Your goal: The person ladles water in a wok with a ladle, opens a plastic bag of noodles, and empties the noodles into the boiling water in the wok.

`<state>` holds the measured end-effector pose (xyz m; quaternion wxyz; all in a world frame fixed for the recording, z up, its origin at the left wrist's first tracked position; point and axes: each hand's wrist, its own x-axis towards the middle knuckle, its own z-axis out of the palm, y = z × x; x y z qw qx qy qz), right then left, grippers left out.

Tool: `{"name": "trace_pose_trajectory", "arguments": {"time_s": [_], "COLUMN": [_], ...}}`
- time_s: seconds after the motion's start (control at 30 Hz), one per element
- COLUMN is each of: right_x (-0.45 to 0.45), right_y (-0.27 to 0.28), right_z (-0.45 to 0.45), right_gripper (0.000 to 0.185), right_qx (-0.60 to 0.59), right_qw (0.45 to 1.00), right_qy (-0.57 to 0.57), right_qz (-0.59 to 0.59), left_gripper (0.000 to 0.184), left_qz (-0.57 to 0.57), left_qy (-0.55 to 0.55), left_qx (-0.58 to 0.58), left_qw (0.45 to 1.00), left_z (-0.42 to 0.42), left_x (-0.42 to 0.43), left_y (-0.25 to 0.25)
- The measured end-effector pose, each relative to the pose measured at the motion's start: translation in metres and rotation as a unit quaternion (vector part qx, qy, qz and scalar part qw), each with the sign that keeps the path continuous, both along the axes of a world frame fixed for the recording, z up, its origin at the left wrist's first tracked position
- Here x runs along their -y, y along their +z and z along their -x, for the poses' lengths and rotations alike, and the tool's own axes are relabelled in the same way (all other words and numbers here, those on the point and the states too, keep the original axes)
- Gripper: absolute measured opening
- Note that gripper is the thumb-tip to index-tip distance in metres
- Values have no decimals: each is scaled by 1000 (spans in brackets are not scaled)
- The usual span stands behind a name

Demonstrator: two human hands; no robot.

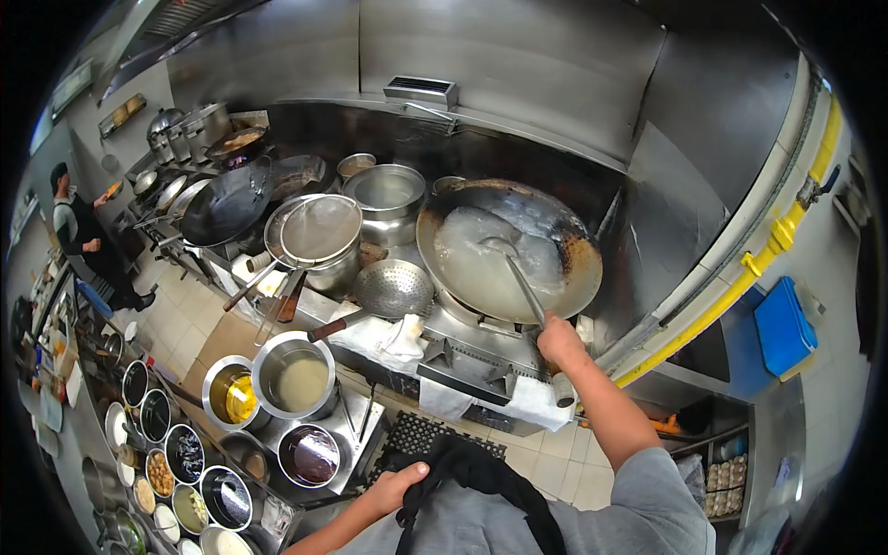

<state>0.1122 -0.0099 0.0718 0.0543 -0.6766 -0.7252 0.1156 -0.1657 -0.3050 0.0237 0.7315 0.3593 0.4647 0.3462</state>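
Long-handled metal ladle (525,291) sits in the wide blackened metal wok (585,259); your right hand (561,340) has fingers wrapped round its handle, likely for heat clearance. Left hand (396,492), wok's near side: can't tell finger state.

A steel stove (440,322) carries a large wok (504,264), steel pots (392,228), a perforated ladle (393,289) and white cloth (387,343).

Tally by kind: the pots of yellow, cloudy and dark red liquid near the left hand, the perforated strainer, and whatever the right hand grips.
Pots: 3 (yellow pot, cloudy pot, dark red pot)
Perforated strainer: 1
Long-handled utensil in right hand: 1
Total: 5
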Motion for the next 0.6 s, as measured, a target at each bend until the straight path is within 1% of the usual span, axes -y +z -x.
{"name": "trace_pose_trajectory", "arguments": {"time_s": [0.07,0.13,0.2,0.27,0.3,0.37,0.4,0.47,0.53,0.6], "right_x": [9,18,29,42,49,61,64,72,79,86], "right_y": [1,3,8,21,33,53,52,49,54,58], "right_z": [-1,-8,-15,-22,-24,-29,-34,-49,-61,-74], "right_gripper": [49,50,52,38,38,43,43,50,53,56], "right_qx": [-13,-20,-26,-54,-52,-75,-74,-54,-59,-65], "right_qw": [1000,999,999,997,997,993,993,995,994,993], "right_qy": [1,7,12,53,53,42,41,60,65,73], "right_qz": [25,24,23,7,5,83,83,52,58,64], "left_gripper": [53,54,54,53,53,53,52,51,50,50], "left_qz": [-9,-30,-26,-24,-17,-11,-8,-6,20,21], "left_qy": [-15,-26,-27,-26,-26,-27,-22,-19,-23,-31], "left_qx": [6,33,34,37,29,23,29,38,18,31], "left_qw": [1000,999,999,999,999,999,999,999,999,999], "left_z": [-3,-8,-11,-15,-16,-19,-21,-26,-30,-32], "left_x": [-1,-2,-1,-1,-1,-1,0,-1,-2,-3], "left_y": [0,2,3,3,2,2,3,14,29,20]}}
